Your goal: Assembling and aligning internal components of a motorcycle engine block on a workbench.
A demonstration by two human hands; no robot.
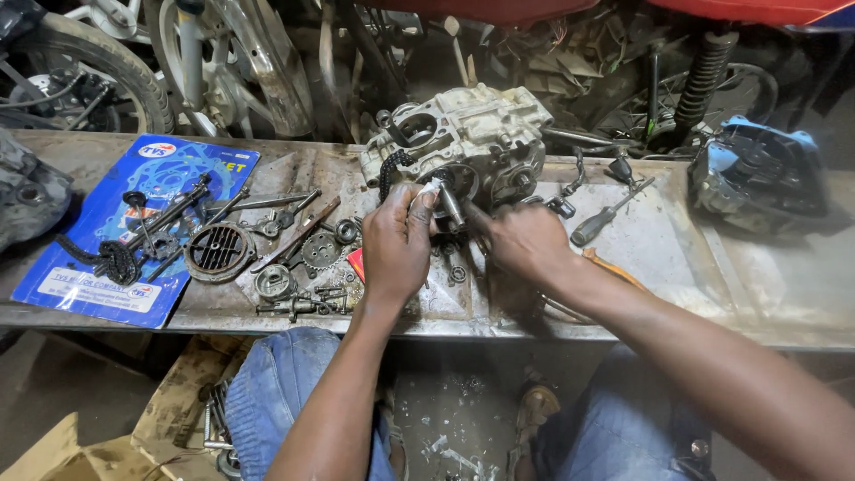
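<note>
The left hand [396, 242] is pinching a small white tube or rag [430, 188] between thumb and fingertips, pressing its tip against the round opening of the engine case [463, 142] — apparently to reach inside. The right hand [525, 239] is clenching a slim metal shaft [451, 207] just beside that pinch, seemingly steadying it. The case is sitting directly beyond both grips on the metal bench [712, 285], a chain [389, 169] hanging at its side. Left of the grip, loose gears and bolts [294, 276] are lying spread out — none in a container — beside a blue gasket packet [80, 267]. A screwdriver [606, 218] is lying right of the hands.
</note>
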